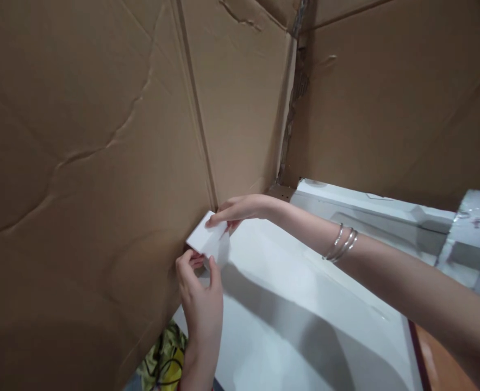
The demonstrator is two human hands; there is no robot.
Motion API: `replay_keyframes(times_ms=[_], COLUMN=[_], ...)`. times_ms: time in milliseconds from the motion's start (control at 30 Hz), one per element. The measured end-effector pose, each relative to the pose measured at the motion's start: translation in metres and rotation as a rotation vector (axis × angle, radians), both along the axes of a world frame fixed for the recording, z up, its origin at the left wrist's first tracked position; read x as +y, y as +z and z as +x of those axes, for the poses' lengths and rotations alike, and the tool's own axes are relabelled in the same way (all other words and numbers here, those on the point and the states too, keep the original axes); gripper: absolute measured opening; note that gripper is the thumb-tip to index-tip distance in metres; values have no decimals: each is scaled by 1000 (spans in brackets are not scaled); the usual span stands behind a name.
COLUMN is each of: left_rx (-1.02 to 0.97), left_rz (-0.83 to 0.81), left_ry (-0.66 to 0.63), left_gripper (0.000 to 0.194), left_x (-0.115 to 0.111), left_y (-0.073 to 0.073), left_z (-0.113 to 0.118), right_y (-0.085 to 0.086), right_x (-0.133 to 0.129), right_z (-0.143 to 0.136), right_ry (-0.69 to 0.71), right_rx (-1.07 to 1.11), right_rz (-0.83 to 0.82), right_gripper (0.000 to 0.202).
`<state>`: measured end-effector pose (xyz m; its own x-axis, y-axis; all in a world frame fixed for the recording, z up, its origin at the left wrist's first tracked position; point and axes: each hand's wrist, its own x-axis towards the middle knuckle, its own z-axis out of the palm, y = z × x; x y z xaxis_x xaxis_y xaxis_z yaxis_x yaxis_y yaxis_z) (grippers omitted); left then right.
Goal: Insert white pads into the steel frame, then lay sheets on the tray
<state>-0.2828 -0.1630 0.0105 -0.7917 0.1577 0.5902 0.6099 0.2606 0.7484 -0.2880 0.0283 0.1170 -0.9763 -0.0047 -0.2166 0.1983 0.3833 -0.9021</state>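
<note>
A small white piece (pixel 205 234), flat-faced like a card or a little box, is held up beside the cardboard wall. My right hand (pixel 236 212) reaches in from the right and pinches its upper right part, thumb on the face. Fingers of my left hand (pixel 201 279) curl under its lower edge, with the thumb on the near side. What lies beneath the piece is partly hidden by my hands. Below both hands spreads a large smooth white surface (pixel 280 304), shadowed by my right arm.
Tall brown cardboard walls (pixel 101 217) rise at the left and back, meeting in a torn corner. White panels (pixel 370 212) and a plastic-wrapped white item (pixel 474 233) lie at the right. Yellow-green crumpled material (pixel 168 353) shows at the bottom left.
</note>
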Motion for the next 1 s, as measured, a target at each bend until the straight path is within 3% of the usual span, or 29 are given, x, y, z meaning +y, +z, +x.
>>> replay_keyframes(times_ms=[300, 667, 800, 1000], left_rx=[33, 239, 254, 249], left_rz=[-36, -74, -84, -88], left_ry=[11, 61, 65, 73], left_gripper=[20, 23, 22, 22], left_x=[0, 2, 4, 3], left_y=[1, -2, 1, 1], left_z=[-4, -10, -10, -10], right_y=[0, -3, -4, -7], right_x=[5, 12, 12, 12], right_z=[5, 15, 13, 13], right_ry=[-103, -124, -124, -89], right_rx=[-14, -34, -27, 14], right_rz=[122, -110, -101, -77], right_gripper=[42, 49, 38, 37])
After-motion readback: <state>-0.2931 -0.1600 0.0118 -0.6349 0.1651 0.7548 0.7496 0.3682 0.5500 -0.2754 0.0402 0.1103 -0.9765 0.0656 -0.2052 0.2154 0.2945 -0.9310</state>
